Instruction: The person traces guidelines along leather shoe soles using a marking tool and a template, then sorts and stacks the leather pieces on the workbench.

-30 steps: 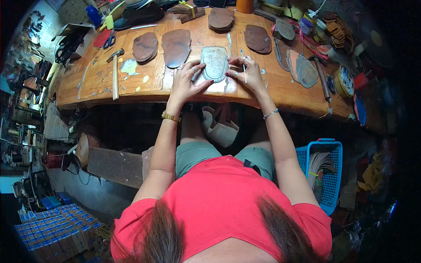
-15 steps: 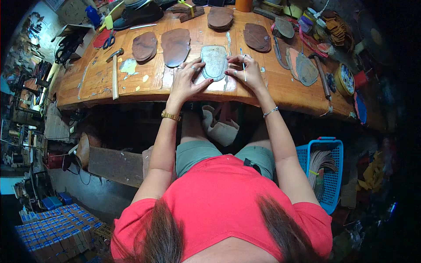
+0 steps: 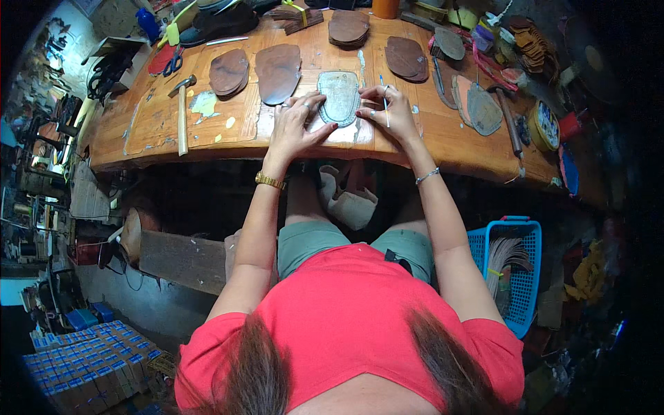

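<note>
A grey, rounded flat template (image 3: 339, 97) with a dotted border lies on the wooden bench in front of me. My left hand (image 3: 297, 126) steadies it, with fingers bent at its left edge and the thumb by its lower edge. At its right edge are the thumb and fingertips of my right hand (image 3: 393, 116). A thin white and blue pen (image 3: 385, 104) stands nearly upright between the fingers of that hand. Just left of the template is a large dark brown leather piece (image 3: 278, 72); a stack of brown leather pieces (image 3: 229, 72) lies further left.
A hammer (image 3: 182, 117) lies at left on the bench (image 3: 235, 135). More brown leather stacks (image 3: 407, 59) sit beyond my right hand. Another grey template (image 3: 484, 111) and a dark-handled hammer (image 3: 510, 124) are at right. A blue basket (image 3: 526, 277) stands below.
Hands and template stay almost in place. The pen's top has shifted very slightly; nothing has been let go or picked up.
</note>
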Action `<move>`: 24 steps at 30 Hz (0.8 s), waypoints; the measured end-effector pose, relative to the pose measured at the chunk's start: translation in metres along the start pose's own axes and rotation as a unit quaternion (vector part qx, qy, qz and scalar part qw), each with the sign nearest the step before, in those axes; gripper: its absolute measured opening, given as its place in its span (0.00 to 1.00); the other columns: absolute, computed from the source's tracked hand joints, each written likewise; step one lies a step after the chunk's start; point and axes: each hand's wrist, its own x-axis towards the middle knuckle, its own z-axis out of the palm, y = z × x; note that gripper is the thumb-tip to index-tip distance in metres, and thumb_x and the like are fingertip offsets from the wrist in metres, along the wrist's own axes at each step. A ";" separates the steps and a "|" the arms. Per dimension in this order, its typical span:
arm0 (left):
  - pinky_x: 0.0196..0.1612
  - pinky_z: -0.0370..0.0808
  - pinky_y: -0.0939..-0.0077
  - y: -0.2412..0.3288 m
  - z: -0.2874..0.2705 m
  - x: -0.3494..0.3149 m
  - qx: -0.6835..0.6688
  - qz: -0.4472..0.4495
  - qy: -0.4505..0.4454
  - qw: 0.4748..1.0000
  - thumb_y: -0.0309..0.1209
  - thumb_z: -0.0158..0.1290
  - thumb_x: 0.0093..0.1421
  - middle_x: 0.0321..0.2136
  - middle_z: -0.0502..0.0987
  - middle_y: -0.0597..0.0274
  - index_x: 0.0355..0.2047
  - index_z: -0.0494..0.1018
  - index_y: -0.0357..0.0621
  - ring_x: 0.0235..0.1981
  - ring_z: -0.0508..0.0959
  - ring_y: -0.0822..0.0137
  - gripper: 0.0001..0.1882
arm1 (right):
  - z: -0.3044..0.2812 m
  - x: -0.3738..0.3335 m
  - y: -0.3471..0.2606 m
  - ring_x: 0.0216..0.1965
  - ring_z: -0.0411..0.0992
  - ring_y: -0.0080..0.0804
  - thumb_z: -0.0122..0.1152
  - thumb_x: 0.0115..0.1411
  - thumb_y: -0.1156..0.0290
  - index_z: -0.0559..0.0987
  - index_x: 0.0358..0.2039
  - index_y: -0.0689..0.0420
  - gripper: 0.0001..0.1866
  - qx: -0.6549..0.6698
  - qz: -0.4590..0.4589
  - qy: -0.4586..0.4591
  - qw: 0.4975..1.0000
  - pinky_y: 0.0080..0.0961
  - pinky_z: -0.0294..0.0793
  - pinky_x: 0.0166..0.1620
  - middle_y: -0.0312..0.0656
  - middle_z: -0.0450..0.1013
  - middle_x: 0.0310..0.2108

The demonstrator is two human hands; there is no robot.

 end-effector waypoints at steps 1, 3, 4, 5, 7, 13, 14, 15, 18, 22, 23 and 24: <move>0.52 0.66 0.57 0.002 -0.001 0.000 0.000 0.000 0.000 1.000 0.54 0.65 0.51 0.55 0.77 0.60 0.54 0.76 0.50 0.53 0.75 0.53 0.34 | 0.000 0.000 -0.001 0.40 0.76 0.36 0.79 0.43 0.65 0.84 0.35 0.59 0.19 0.000 0.000 0.000 1.000 0.31 0.75 0.47 0.42 0.82 0.37; 0.53 0.67 0.57 0.004 -0.003 -0.001 0.026 0.016 0.011 0.999 0.54 0.64 0.51 0.56 0.77 0.60 0.55 0.77 0.54 0.53 0.74 0.53 0.34 | -0.001 0.000 -0.002 0.39 0.76 0.36 0.79 0.42 0.65 0.84 0.35 0.59 0.19 -0.019 -0.001 -0.003 1.000 0.31 0.75 0.46 0.42 0.82 0.37; 0.53 0.67 0.57 0.003 -0.002 -0.001 0.026 0.016 0.011 0.999 0.54 0.64 0.51 0.56 0.77 0.60 0.55 0.77 0.54 0.53 0.74 0.53 0.34 | -0.001 0.000 -0.002 0.39 0.76 0.36 0.79 0.42 0.65 0.84 0.35 0.59 0.19 -0.019 -0.002 -0.003 1.000 0.31 0.75 0.46 0.42 0.82 0.37; 0.53 0.66 0.57 0.001 -0.001 -0.001 0.039 0.021 0.006 0.999 0.54 0.64 0.51 0.56 0.76 0.61 0.55 0.77 0.55 0.53 0.74 0.53 0.33 | -0.001 0.001 -0.002 0.39 0.76 0.36 0.79 0.42 0.65 0.84 0.35 0.59 0.19 -0.021 -0.008 -0.003 1.000 0.31 0.75 0.46 0.42 0.82 0.37; 0.53 0.66 0.57 0.002 -0.002 -0.001 0.052 0.026 0.001 0.998 0.54 0.64 0.52 0.57 0.76 0.61 0.55 0.78 0.57 0.53 0.74 0.53 0.32 | -0.001 0.001 0.000 0.39 0.75 0.36 0.79 0.42 0.65 0.84 0.35 0.58 0.20 -0.023 -0.013 -0.003 1.000 0.32 0.75 0.46 0.42 0.82 0.37; 0.53 0.64 0.55 0.010 -0.007 0.000 0.056 0.016 -0.005 0.998 0.54 0.62 0.54 0.55 0.76 0.62 0.52 0.80 0.57 0.52 0.74 0.56 0.28 | 0.000 0.001 0.000 0.39 0.75 0.38 0.79 0.41 0.64 0.84 0.34 0.58 0.20 -0.015 -0.005 -0.005 1.000 0.33 0.74 0.47 0.42 0.82 0.39; 0.51 0.65 0.56 0.011 -0.006 0.002 0.059 0.006 -0.011 0.998 0.52 0.61 0.56 0.55 0.76 0.61 0.52 0.79 0.57 0.52 0.74 0.55 0.26 | 0.000 0.001 0.000 0.39 0.76 0.36 0.77 0.46 0.63 0.84 0.34 0.59 0.18 -0.021 -0.013 -0.006 1.000 0.31 0.75 0.47 0.42 0.82 0.38; 0.50 0.66 0.57 0.013 -0.005 0.003 0.062 -0.002 -0.017 0.998 0.50 0.61 0.58 0.54 0.76 0.60 0.52 0.79 0.57 0.52 0.74 0.55 0.24 | -0.001 0.000 0.001 0.39 0.76 0.34 0.75 0.51 0.61 0.83 0.35 0.59 0.16 -0.028 -0.020 -0.006 0.999 0.30 0.75 0.47 0.42 0.82 0.37; 0.50 0.66 0.57 0.017 -0.003 0.009 0.078 0.011 -0.007 0.997 0.49 0.60 0.58 0.51 0.77 0.60 0.47 0.80 0.52 0.52 0.74 0.55 0.21 | 0.001 0.005 0.014 0.37 0.77 0.31 0.62 0.66 0.57 0.82 0.41 0.58 0.16 0.181 0.058 0.045 0.981 0.26 0.77 0.44 0.43 0.81 0.38; 0.51 0.66 0.57 0.007 0.003 0.018 0.071 0.027 -0.013 0.997 0.48 0.60 0.58 0.49 0.78 0.60 0.42 0.80 0.47 0.51 0.74 0.55 0.20 | -0.015 0.013 0.012 0.35 0.75 0.22 0.49 0.73 0.52 0.75 0.51 0.58 0.22 0.251 0.143 0.128 0.949 0.22 0.78 0.43 0.36 0.74 0.35; 0.50 0.66 0.57 0.004 0.003 0.019 0.072 0.048 -0.004 0.996 0.47 0.61 0.57 0.48 0.78 0.59 0.42 0.79 0.46 0.50 0.75 0.55 0.20 | -0.015 0.018 0.012 0.32 0.73 0.20 0.52 0.72 0.58 0.75 0.50 0.58 0.17 0.253 0.148 0.133 0.947 0.19 0.76 0.40 0.33 0.70 0.32; 0.50 0.66 0.58 0.006 0.004 0.022 0.070 0.072 0.003 0.995 0.46 0.61 0.57 0.46 0.78 0.58 0.42 0.78 0.45 0.48 0.76 0.56 0.20 | -0.017 0.021 0.015 0.32 0.73 0.20 0.52 0.72 0.58 0.75 0.50 0.58 0.17 0.252 0.149 0.135 0.947 0.19 0.76 0.40 0.33 0.70 0.32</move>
